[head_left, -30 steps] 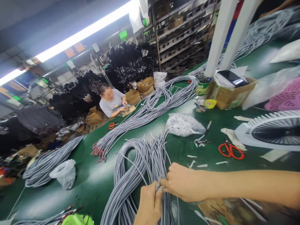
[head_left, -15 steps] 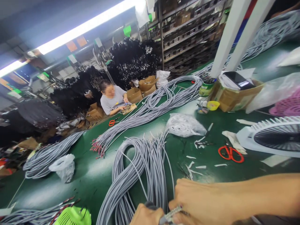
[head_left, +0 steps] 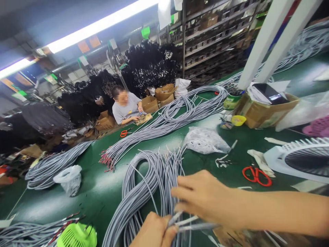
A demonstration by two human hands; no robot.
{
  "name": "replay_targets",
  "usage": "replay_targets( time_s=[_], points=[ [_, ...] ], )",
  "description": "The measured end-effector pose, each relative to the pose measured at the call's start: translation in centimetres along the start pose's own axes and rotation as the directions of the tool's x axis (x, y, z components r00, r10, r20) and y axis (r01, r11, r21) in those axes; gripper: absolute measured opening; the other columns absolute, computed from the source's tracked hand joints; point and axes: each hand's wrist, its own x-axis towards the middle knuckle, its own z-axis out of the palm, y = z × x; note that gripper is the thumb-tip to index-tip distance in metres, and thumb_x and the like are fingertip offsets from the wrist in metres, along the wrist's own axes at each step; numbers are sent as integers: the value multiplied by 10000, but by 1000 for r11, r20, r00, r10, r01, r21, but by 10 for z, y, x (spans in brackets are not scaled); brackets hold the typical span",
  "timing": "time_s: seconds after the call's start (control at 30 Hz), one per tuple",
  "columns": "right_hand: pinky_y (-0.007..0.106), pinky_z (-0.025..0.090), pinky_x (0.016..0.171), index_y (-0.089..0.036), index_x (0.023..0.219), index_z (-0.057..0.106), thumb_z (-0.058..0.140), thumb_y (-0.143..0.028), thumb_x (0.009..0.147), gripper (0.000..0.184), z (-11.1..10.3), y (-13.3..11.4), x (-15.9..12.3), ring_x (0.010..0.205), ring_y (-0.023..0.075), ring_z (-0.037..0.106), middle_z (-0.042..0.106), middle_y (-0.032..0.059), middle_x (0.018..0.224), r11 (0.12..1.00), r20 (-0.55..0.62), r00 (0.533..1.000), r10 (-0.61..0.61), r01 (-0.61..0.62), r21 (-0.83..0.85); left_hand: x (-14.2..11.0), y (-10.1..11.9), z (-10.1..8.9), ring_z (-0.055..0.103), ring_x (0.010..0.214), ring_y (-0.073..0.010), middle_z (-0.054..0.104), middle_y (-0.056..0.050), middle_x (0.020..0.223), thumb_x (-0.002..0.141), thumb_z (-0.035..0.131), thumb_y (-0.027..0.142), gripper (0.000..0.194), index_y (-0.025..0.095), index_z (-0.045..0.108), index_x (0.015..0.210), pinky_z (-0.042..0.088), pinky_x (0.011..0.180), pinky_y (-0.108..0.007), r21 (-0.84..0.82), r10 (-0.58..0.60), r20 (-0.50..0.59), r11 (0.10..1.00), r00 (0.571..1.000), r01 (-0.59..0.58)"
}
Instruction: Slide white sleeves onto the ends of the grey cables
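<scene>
My left hand (head_left: 155, 230) is closed at the bottom centre, with pale grey cable ends (head_left: 194, 227) sticking out to the right from between thumb and fingers. Just above and right of it is my right hand (head_left: 203, 193), its fingers stretched out and slightly apart over the right edge of a looped bundle of grey cables (head_left: 144, 197). Whether its fingertips touch the cables I cannot tell. Stripped, whitish ends top this bundle. Part of the cables is hidden behind both hands.
Red-handled scissors (head_left: 257, 176) and a white fan (head_left: 303, 159) lie at right. Behind the bundle sits a clear bag of white pieces (head_left: 205, 140). A longer cable bundle (head_left: 164, 128) crosses the green table. A green fan (head_left: 77, 236) stands lower left. Across the table a person (head_left: 128, 106) handles small parts.
My right hand has moved up and left from beside my left hand, its fingers now stretched over the bundle. The cable ends in my left hand show more. The view has shifted slightly.
</scene>
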Motion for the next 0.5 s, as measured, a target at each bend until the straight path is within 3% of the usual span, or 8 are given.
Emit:
replay_targets(
  time_s=[0.07,0.13,0.23,0.33,0.4,0.5],
  points=[
    [299,185,429,-197,715,560,541,-275,860,166,16,-14,10,488,114,417,571,3,706,979,147,973,-176,188,-79,15,6,-3,552,678,-177,630,-55,727,933,294,465,461,201,668,881,384,658,-251,24,122,109,992,987,-126],
    [312,196,424,-203,676,571,633,-209,778,119,25,-18,17,512,121,460,599,0,734,955,303,918,-256,289,-72,22,7,-6,549,648,-169,640,-56,733,942,294,423,432,193,655,883,364,633,-249,42,177,130,982,976,-184],
    [314,188,415,-212,725,609,634,-236,794,77,26,-13,23,546,134,515,620,-4,684,953,459,854,-246,300,-48,22,5,-12,542,635,-171,632,-58,702,940,304,408,419,192,650,842,351,599,-245,52,174,75,983,982,-178],
    [302,157,414,-191,770,621,598,-282,840,116,23,-3,25,489,124,488,632,-4,631,972,539,824,-172,230,-41,21,3,-17,533,638,-173,614,-49,678,933,320,406,400,196,634,802,347,586,-240,19,148,62,989,987,-150],
    [292,144,431,-180,752,617,611,-292,836,141,23,6,24,463,108,459,630,-9,609,986,516,846,-131,163,-17,24,3,-19,504,605,-161,586,-31,651,933,315,399,394,190,608,774,337,582,-242,12,120,79,993,990,-121],
    [280,163,467,-166,776,613,582,-356,861,211,23,19,19,492,91,465,610,-14,610,1000,307,951,-23,24,2,29,1,-23,444,560,-136,529,4,611,945,281,374,392,182,559,747,310,575,-243,0,62,65,998,996,-62]
  ],
)
